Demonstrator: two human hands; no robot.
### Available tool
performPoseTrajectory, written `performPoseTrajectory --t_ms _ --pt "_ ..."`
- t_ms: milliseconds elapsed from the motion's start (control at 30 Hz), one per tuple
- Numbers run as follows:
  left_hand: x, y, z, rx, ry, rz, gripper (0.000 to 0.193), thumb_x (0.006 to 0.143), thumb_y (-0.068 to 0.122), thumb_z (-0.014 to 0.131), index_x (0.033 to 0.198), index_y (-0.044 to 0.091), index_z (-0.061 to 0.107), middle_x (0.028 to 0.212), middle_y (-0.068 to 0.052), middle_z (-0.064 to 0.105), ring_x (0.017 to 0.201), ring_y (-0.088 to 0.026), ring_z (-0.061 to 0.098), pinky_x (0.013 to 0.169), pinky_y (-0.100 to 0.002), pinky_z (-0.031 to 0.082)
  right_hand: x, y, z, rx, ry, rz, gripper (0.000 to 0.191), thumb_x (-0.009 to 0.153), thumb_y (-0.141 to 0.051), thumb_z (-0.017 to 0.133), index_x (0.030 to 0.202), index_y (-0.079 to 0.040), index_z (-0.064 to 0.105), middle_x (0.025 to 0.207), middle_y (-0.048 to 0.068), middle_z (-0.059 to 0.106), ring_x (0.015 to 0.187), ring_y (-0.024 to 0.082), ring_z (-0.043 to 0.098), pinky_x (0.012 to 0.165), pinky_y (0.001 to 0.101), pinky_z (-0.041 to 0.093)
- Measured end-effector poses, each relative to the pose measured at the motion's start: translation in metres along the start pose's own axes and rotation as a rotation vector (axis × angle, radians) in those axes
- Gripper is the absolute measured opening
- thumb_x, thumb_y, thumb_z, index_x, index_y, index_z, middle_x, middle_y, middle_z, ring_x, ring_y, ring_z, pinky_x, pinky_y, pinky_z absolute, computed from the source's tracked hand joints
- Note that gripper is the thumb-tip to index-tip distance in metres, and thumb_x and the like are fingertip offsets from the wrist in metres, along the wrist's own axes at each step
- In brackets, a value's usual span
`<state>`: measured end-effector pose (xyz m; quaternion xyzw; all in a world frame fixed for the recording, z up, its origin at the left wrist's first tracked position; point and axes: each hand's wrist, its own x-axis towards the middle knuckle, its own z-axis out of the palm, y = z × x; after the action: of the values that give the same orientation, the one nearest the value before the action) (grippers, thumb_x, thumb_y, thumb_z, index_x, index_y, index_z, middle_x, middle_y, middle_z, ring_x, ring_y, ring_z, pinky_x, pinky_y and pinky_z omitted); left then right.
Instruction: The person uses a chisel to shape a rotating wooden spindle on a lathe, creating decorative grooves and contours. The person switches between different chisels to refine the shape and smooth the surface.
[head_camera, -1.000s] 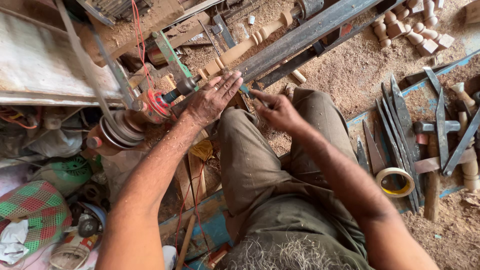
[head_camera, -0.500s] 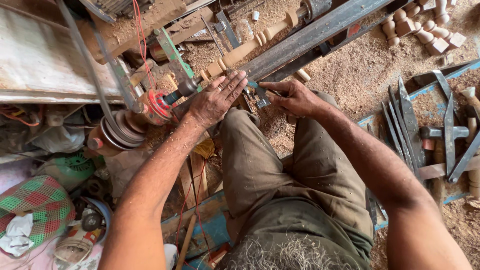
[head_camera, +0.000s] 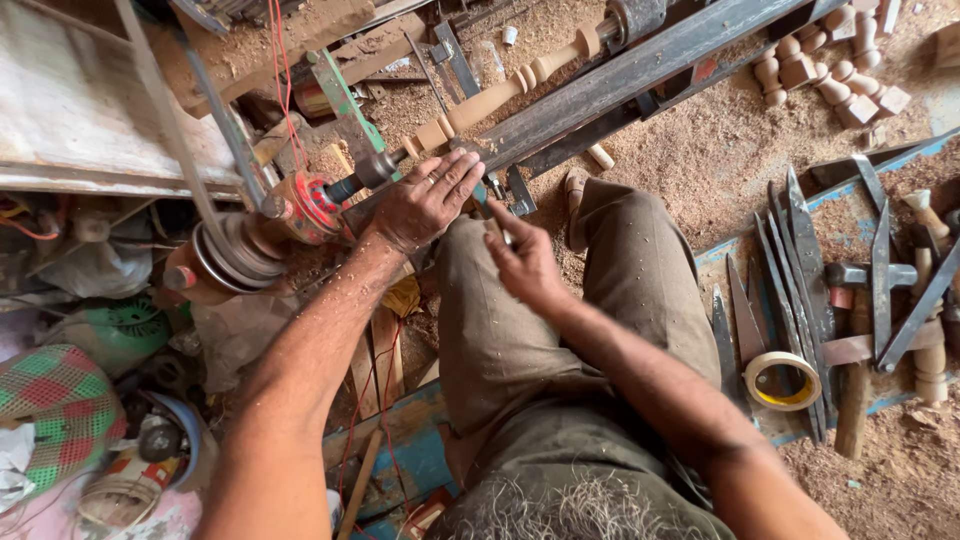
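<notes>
Resting flat and open, your left hand lies on the lathe rail beside the turned spindle; your right hand hovers loose, holding nothing. You seem between cuts, and choosing a chisel looks right.

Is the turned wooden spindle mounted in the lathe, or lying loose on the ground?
Mounted: the spindle spans horizontally between the lathe's two ends, above the sawdust, beside the left hand.

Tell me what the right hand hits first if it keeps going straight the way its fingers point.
The right hand points up toward the lathe. First in its line is probably the small metal bracket clamped to the long dark steel bar. The pale turned wooden spindle lies beyond; depth is unclear.
</notes>
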<state>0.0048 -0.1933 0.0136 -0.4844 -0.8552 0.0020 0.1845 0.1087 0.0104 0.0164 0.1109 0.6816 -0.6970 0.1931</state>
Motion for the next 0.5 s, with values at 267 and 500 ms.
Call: performPoseTrajectory --t_ms 267,500 --pt "-0.019 0.002 0.000 0.050 0.018 -0.023 0.041 0.107 0.018 0.053 0.144 0.003 0.060 0.145 -0.012 0.065 0.132 -0.022 0.064 0.114 -0.035 0.046 -0.010 0.015 0.063 0.107 0.130 -0.051 0.059 0.103 -0.011 0.060 0.160 -0.011 0.041 0.079 0.012 0.072 0.044 0.006 0.051 0.036 0.0233 0.047" --pt "-0.017 0.001 0.005 -0.006 0.139 0.136 0.051 0.112 0.015 0.053 0.161 0.009 0.040 0.163 -0.008 0.046 0.150 -0.019 0.045 0.128 -0.035 0.030 -0.024 -0.022 0.002 0.566 -0.197 0.270 0.061 0.099 -0.008 0.056 0.158 -0.019 0.043 0.070 0.004 0.061 0.042 0.009 0.049 0.034 0.0244 0.043"
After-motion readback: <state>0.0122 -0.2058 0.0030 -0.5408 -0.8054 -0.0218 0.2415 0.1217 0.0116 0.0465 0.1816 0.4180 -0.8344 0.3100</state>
